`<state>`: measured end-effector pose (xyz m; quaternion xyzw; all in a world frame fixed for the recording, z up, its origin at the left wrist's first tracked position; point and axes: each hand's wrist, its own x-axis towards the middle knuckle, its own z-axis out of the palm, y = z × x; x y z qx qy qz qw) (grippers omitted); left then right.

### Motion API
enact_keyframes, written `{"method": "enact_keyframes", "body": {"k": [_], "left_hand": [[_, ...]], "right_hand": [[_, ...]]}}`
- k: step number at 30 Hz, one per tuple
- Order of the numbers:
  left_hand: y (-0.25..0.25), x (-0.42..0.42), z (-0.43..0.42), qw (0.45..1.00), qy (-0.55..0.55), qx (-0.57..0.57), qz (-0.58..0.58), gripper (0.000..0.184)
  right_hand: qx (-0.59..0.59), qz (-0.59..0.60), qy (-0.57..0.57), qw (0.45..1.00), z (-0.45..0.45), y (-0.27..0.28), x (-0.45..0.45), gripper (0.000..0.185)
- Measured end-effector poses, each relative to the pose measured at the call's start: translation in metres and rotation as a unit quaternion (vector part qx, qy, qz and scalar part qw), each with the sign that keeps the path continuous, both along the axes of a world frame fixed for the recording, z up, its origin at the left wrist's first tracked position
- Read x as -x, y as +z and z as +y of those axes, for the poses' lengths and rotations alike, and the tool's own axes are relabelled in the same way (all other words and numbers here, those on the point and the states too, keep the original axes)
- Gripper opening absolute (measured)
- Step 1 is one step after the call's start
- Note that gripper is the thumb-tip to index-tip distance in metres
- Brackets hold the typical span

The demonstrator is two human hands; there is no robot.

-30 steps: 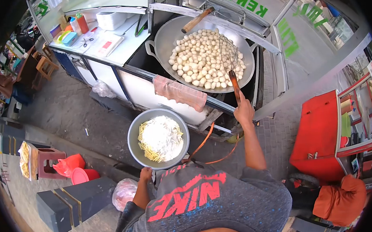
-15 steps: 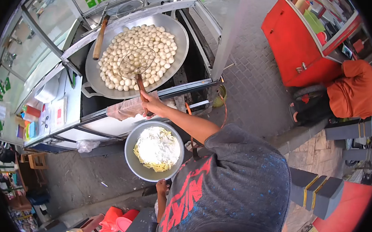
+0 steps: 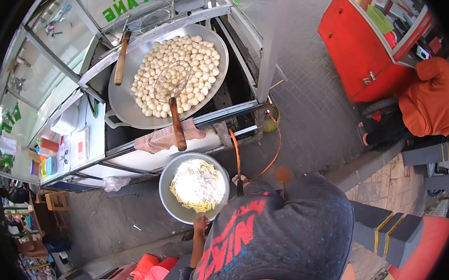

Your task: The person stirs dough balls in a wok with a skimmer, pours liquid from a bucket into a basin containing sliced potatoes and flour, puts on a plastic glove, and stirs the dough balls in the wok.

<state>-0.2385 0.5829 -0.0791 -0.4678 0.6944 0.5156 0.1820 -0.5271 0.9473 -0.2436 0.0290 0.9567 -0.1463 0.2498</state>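
Resting across the wok (image 3: 122, 100), the strainer (image 3: 174, 112) is lying apart from both hands, its wire head sitting over the pale balls (image 3: 192, 54) and its wooden handle reaching out past the near rim. The balls are filling the middle of the wok in a thick heap. The left hand (image 3: 201, 224) is hanging low at the near rim of the basin (image 3: 165, 191); its fingers are curling inward, and I cannot tell whether they are gripping the rim or merely touching it. The right hand (image 3: 283, 175) is showing only as a blur beside the shirt (image 3: 272, 230), so how far its fingers are opening, or whether they are holding anything, I cannot tell. The basin is standing below the cart's near edge, and in it white powder (image 3: 198, 175) is covering a pile of yellow sticks (image 3: 202, 207). A pink cloth (image 3: 154, 141) is draping over the edge between wok and basin, partly under the strainer's handle. Another wooden handle (image 3: 122, 58) is slanting over the wok's far left side. On the left, the counter (image 3: 95, 131) is carrying a white tub (image 3: 67, 121) and several bottles. An orange hose (image 3: 235, 149) is looping beside the basin, near a greenish cylinder (image 3: 271, 123). Farther right, a person in orange (image 3: 427, 100) is sitting beside a red cart (image 3: 354, 53).
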Motion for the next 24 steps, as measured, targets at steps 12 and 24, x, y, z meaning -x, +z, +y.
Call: {"method": "enact_keyframes", "body": {"k": [12,24], "left_hand": [[-0.081,-0.052,-0.03,0.994,-0.061,-0.004,0.086,0.035],[0.025,0.067,-0.017,0.997,-0.068,0.038,-0.007,0.027]], "right_hand": [[0.096,-0.108,0.074,0.987,-0.071,0.096,0.067,0.02],[0.25,-0.112,0.101,0.956,-0.111,0.038,0.016,0.02]]}}
